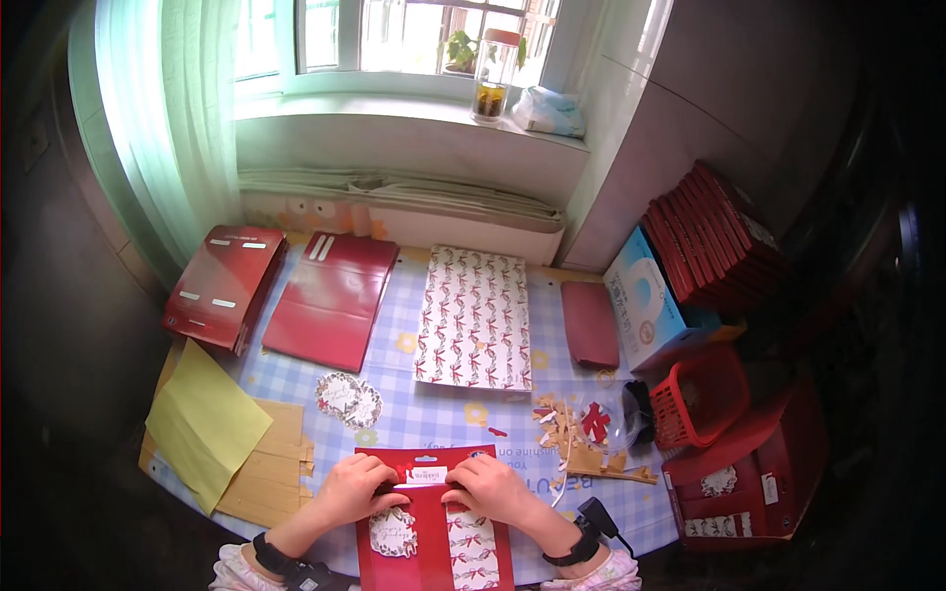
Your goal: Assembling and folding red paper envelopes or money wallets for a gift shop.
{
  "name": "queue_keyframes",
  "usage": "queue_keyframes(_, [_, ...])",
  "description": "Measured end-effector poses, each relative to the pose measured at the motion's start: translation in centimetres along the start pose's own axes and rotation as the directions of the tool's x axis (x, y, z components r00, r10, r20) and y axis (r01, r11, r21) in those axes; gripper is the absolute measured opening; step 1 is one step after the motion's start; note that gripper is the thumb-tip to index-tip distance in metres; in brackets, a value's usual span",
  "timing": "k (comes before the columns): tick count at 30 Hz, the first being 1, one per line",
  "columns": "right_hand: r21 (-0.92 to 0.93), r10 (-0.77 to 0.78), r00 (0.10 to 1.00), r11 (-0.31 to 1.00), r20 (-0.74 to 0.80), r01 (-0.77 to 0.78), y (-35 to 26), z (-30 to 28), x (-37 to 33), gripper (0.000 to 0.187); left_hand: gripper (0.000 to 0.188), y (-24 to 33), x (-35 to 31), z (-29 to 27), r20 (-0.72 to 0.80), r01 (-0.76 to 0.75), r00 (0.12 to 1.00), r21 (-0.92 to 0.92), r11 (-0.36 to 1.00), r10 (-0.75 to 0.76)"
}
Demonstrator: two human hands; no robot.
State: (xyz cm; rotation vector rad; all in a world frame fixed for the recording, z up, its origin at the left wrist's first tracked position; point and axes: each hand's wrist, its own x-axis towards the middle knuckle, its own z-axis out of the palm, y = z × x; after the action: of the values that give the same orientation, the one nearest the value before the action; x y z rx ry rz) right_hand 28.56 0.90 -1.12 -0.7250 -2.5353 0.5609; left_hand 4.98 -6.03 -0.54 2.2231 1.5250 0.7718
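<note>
While a red card (432,537) lies on the near side of the tablecloth (394,394), the half-curled left hand (357,490) and right hand (488,486) (whether pinching, one cannot tell) touch it beside its white label (427,476).

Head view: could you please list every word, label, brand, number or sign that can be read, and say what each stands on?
I won't copy out print, but it stands here:
Tablecloth: blue letters, some large and legible.
Blue box: characters, mostly too small to read.
Nearest red folder: white label, print too small to read surely.
Loose round tags: script, too blurred.
Red stack: print too small.
</note>
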Motion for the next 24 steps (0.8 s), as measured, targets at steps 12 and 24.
queue_keyframes(12, [0.009,0.142,0.988,0.990,-0.064,-0.142,-1.1,0.9,0.1,0.013,0.012,1.5,0.7,1.8,-0.033,-0.052,0.998,0.190,0.980,0.059])
queue_keyframes(24, [0.058,0.187,0.981,0.981,-0.052,-0.184,-0.6,0.3,-0.1,0.012,0.011,1.3,1.0,2.2,0.000,-0.034,0.999,0.172,0.985,0.034])
